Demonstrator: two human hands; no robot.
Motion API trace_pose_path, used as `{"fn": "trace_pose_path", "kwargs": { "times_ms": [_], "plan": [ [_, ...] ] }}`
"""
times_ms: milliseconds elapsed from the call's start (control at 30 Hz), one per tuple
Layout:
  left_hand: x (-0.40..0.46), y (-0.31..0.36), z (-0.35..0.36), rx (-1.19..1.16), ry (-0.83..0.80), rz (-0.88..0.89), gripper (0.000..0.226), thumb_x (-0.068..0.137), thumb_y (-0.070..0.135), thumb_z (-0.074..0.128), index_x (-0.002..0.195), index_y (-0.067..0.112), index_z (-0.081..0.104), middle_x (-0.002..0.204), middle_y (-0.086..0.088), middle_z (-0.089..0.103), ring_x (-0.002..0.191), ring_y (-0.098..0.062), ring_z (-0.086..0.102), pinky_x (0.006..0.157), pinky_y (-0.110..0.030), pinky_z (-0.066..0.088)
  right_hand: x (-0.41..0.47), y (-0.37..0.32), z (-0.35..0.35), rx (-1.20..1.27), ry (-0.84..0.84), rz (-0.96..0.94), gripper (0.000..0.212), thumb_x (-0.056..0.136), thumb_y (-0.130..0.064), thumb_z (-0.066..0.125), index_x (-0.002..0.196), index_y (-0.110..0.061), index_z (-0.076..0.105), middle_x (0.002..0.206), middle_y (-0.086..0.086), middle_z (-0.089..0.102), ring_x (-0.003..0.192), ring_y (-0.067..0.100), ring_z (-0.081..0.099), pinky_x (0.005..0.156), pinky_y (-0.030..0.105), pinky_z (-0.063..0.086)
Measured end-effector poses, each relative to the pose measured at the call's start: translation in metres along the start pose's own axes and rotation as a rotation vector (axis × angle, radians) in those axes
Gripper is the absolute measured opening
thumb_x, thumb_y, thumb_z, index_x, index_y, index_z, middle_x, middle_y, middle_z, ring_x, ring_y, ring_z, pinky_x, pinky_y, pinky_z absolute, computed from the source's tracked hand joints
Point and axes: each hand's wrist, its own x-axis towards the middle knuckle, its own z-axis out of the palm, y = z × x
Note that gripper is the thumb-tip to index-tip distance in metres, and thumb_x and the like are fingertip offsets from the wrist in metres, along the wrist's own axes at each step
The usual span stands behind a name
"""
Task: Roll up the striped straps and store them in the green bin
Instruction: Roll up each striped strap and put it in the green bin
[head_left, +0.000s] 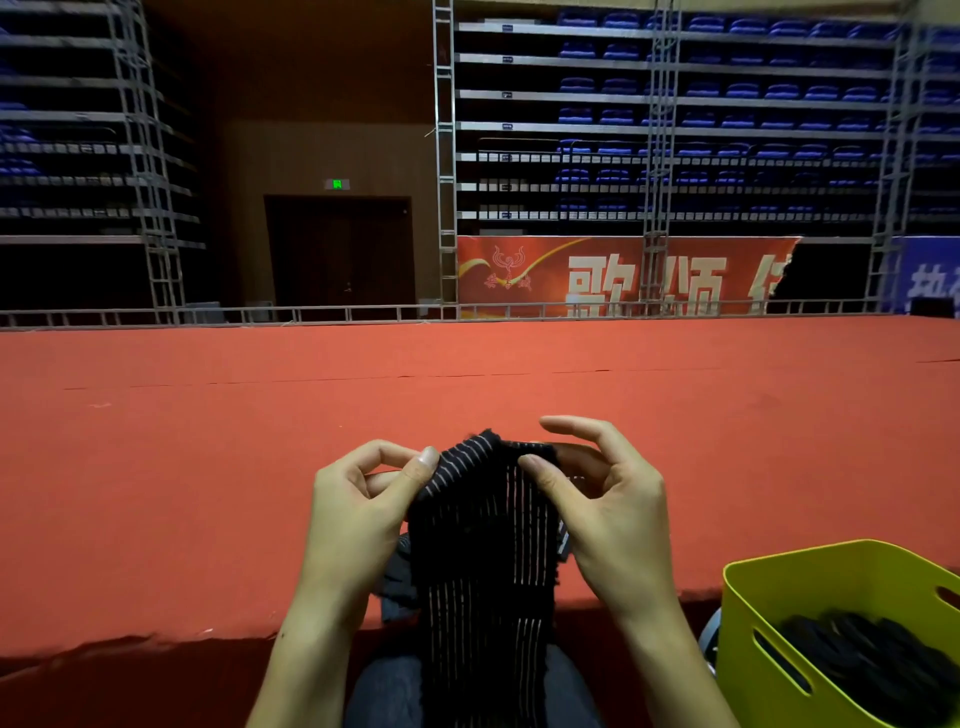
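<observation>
Strap (485, 561), black with thin pale stripes: I am seeing it hanging down the middle of the view, over a lap in dark jeans (387, 686), its lower length running out of the bottom edge. Its top end is being folded over between both hands, just above the near edge of the red carpeted stage (208, 467).

Left hand (363, 509): I am seeing it pinching the strap's upper left corner, thumb pressing on the near face, fingers curling behind.

Right hand (608, 509): it is holding the upper right corner, thumb lying on the striped face, index finger arching over the folded top edge; the other fingers are tucking behind the cloth.

Bin (748, 613), yellow-green plastic with slot handles: it is sitting at the lower right, just beside the right forearm, apart from the strap in hand. Dark bundles (862, 654) are lying inside it; I cannot tell from here whether they are striped or rolled.

Stage: it is stretching away level, with a low metal rail (311, 314) along its far edge.

Background: a red banner (623, 275) with pale characters, metal truss towers, tiers of blue seats (727, 93), and a dark door (340, 249) under a green sign.
</observation>
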Motion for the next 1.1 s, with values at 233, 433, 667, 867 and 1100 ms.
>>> {"fn": "trace_pose_path", "kwargs": {
  "times_ms": [233, 433, 667, 867, 1100],
  "plan": [
    [0.001, -0.005, 0.0, 0.094, -0.041, 0.091, 0.021, 0.098, 0.021, 0.079, 0.084, 0.007, 0.072, 0.069, -0.024, 0.073, 0.062, -0.023, 0.062, 0.066, -0.037, 0.049, -0.003, -0.003, 0.007, 0.028, -0.024, 0.006, 0.039, 0.085, -0.011, 0.089, 0.118, -0.025, 0.072, 0.101, -0.006, 0.083, 0.1, 0.016, 0.08, 0.091, 0.047, 0.063],
    [0.0, -0.004, 0.001, 0.157, -0.069, 0.224, 0.019, 0.094, 0.032, 0.082, 0.086, 0.017, 0.076, 0.063, -0.019, 0.066, 0.06, -0.016, 0.053, 0.061, -0.035, 0.04, -0.002, -0.002, 0.008, -0.056, -0.006, -0.067, 0.047, 0.083, -0.008, 0.091, 0.121, -0.027, 0.072, 0.097, -0.009, 0.08, 0.097, 0.018, 0.078, 0.089, 0.031, 0.061],
    [-0.004, 0.003, 0.004, 0.206, -0.105, 0.27, 0.009, 0.093, 0.029, 0.078, 0.088, 0.022, 0.077, 0.068, 0.001, 0.075, 0.063, -0.012, 0.067, 0.061, -0.027, 0.048, 0.001, -0.003, 0.004, -0.058, -0.013, -0.03, 0.048, 0.085, -0.004, 0.087, 0.122, -0.029, 0.068, 0.094, -0.005, 0.08, 0.095, 0.017, 0.077, 0.088, 0.029, 0.06],
    [-0.01, 0.005, -0.009, 0.323, -0.189, 0.376, 0.025, 0.097, 0.013, 0.076, 0.118, 0.026, 0.076, 0.106, 0.01, 0.082, 0.1, -0.012, 0.078, 0.086, -0.02, 0.056, 0.008, 0.001, -0.006, -0.087, 0.034, 0.066, 0.048, 0.085, -0.009, 0.088, 0.123, -0.031, 0.066, 0.091, -0.006, 0.082, 0.087, 0.012, 0.078, 0.081, 0.031, 0.06],
    [-0.003, 0.001, -0.006, 0.526, -0.186, 0.692, 0.034, 0.091, 0.012, 0.077, 0.123, 0.025, 0.077, 0.118, 0.016, 0.077, 0.102, -0.014, 0.076, 0.086, -0.041, 0.06, 0.008, 0.003, -0.01, -0.126, -0.005, 0.12, 0.052, 0.085, -0.012, 0.089, 0.127, -0.031, 0.064, 0.088, -0.008, 0.082, 0.085, 0.012, 0.079, 0.08, 0.035, 0.062]
  ]
}}
